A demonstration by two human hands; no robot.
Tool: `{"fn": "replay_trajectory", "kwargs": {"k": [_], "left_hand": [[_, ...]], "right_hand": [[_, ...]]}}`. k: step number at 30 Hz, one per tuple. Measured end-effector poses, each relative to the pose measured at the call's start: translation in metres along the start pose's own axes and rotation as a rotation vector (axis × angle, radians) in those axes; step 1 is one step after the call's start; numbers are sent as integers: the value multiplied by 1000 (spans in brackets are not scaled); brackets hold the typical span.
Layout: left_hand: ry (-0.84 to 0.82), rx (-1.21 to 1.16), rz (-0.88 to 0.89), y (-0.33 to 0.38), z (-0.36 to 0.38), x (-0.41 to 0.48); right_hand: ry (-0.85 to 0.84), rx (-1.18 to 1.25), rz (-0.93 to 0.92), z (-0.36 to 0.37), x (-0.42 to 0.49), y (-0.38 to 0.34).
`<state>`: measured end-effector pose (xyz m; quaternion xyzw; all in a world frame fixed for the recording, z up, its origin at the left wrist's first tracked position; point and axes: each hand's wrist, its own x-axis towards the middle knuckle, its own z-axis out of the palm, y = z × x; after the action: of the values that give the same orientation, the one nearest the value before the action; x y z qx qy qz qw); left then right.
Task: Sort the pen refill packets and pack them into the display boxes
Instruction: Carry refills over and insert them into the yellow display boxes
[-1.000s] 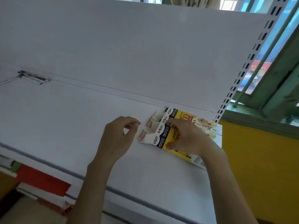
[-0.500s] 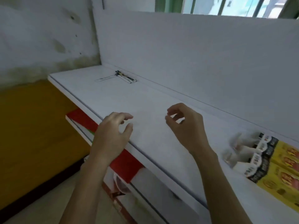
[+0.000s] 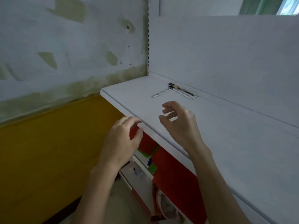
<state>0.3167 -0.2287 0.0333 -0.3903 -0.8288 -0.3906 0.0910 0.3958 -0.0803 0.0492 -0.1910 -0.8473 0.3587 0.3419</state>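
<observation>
With our left hand (image 3: pixel 121 139) and right hand (image 3: pixel 178 120) apart, empty and loosely curled by the front edge of the flat white shelf board (image 3: pixel 234 143), we judge the slim clear-plastic pen refill packets (image 3: pixel 182 92) at its back edge to be light and bendable, and best pinched mid-length.

Packets (image 3: pixel 182 92) at twelve o'clock of the right hand (image 3: pixel 179 125): print too small to read. The shelf (image 3: pixel 226 143) runs off at three o'clock; the goods (image 3: pixel 171 175) beneath are mostly hidden, blurred.

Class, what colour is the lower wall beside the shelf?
The lower wall is mustard yellow; head view.
</observation>
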Motion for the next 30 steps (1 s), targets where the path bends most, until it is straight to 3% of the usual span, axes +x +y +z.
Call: {"fn": "replay_trajectory", "kwargs": {"k": [6, 13, 22, 26, 30], "left_hand": [[-63, -38, 55, -34, 27, 88], [-4, -277, -15, -82, 37, 184], [-540, -293, 209, -88, 141, 289], [-682, -30, 441, -92, 168, 295], [-743, 64, 471, -104, 178, 300]], "right_hand": [[83, -63, 37, 27, 76, 25], [-1, -119, 120, 54, 157, 48], [62, -376, 575, 51, 203, 121], [71, -458, 597, 62, 225, 141], [71, -519, 641, 66, 237, 164]]}}
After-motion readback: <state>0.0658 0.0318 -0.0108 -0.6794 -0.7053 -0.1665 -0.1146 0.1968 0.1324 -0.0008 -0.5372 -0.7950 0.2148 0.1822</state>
